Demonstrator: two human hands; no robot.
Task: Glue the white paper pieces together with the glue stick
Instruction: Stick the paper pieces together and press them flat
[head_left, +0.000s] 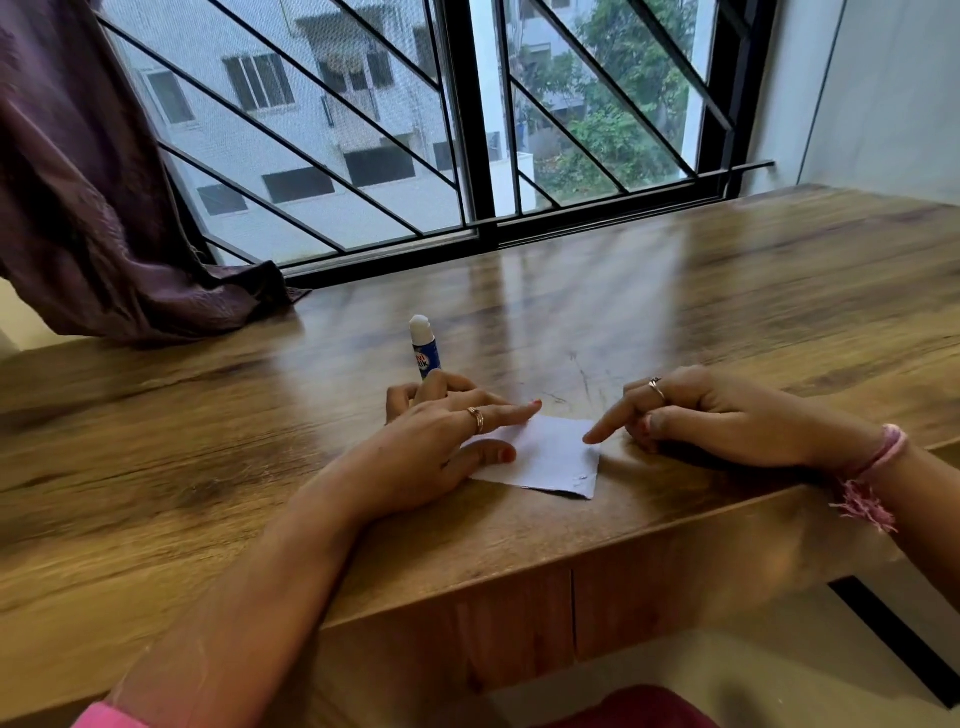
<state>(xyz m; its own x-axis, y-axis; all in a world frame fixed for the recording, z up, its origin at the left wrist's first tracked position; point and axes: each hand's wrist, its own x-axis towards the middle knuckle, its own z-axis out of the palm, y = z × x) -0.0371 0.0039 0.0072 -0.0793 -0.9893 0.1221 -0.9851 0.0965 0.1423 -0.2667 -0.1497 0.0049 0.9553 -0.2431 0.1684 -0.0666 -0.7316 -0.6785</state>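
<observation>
Fingertips of both hands press a white paper piece (545, 457) flat near the front edge of a wooden table (727, 312).

Left hand (447, 431) lays a straight forefinger and thumb on the sheet's left part while its other fingers curl round a glue stick (423, 345); right hand (717, 415) points one finger onto the right corner, the rest folded in. Thin and roughly square, the paper has a ragged near edge. Blue-bodied and round-tipped in white, the stick carries a label too partly hidden to read. Glossy wood grain reflects a barred window (467, 130); purple curtain (78, 182) hangs left.
</observation>
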